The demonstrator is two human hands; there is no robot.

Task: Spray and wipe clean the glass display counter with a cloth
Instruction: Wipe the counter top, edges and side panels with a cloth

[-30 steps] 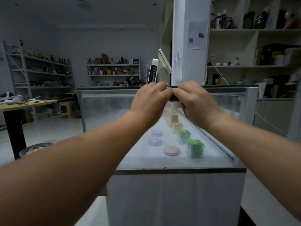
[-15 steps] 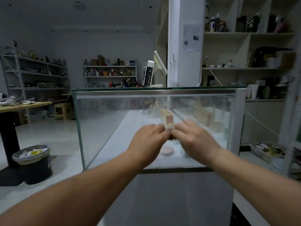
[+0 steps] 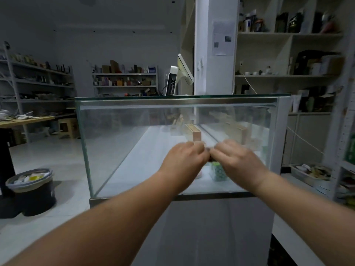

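Note:
The glass display counter point(image 3: 124, 150) stands right in front of me on a white base, and I face its end pane. My left hand point(image 3: 184, 160) and my right hand point(image 3: 236, 162) are side by side against the middle of that pane, fingers curled. Both pinch a small dark cloth point(image 3: 209, 157), and only a sliver of it shows between the knuckles. Both hands are blurred. Inside the case, behind my hands, sit a wooden block point(image 3: 195, 133) and a green patterned box point(image 3: 218, 171). No spray bottle is in view.
A black bin point(image 3: 31, 189) full of waste stands on the floor at the left, beside a wooden table point(image 3: 25, 120). A white pillar point(image 3: 215, 54) and a tilted screen point(image 3: 184, 70) rise behind the counter. Shelves and a tray point(image 3: 311, 173) crowd the right side.
My view has dropped from above the counter top to level with its end pane. Both hands, still together on the cloth, moved down from the top edge to the middle of the pane.

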